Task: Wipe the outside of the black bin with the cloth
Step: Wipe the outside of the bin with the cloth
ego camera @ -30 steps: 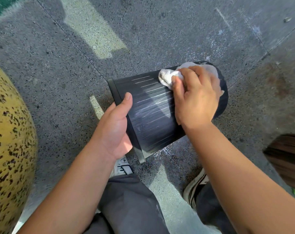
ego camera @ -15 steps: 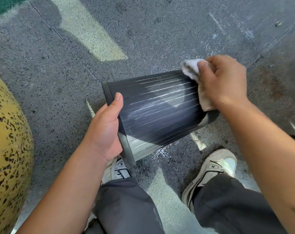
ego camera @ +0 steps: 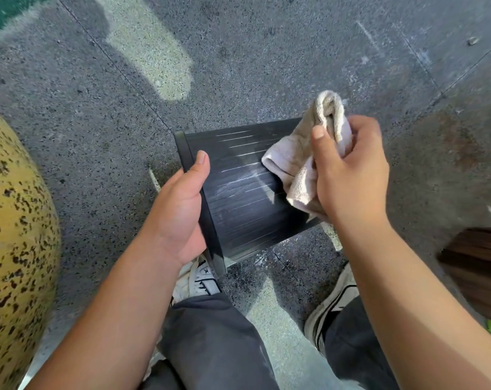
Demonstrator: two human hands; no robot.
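Note:
The black ribbed bin (ego camera: 238,201) lies tilted on its side over the pavement, its rim towards me. My left hand (ego camera: 179,209) grips that rim, thumb laid along the ribbed outside. My right hand (ego camera: 348,170) holds a bunched off-white cloth (ego camera: 297,161) above the bin's far end. The cloth hangs down and overlaps the bin's upper right part; whether it touches the surface is unclear. White streaks show on the ribs in the middle of the bin. The bin's base is hidden behind my right hand and the cloth.
Speckled grey pavement (ego camera: 266,66) surrounds the bin. A large yellow black-spotted rounded object (ego camera: 10,235) stands at the left edge. A dark wooden thing (ego camera: 477,263) sits at the right edge. My two shoes (ego camera: 199,280) and grey trousers are below the bin.
My right hand has lifted the cloth off the bin's far end and bunched it upward. The bin has turned slightly in my left hand, which keeps its hold on the rim.

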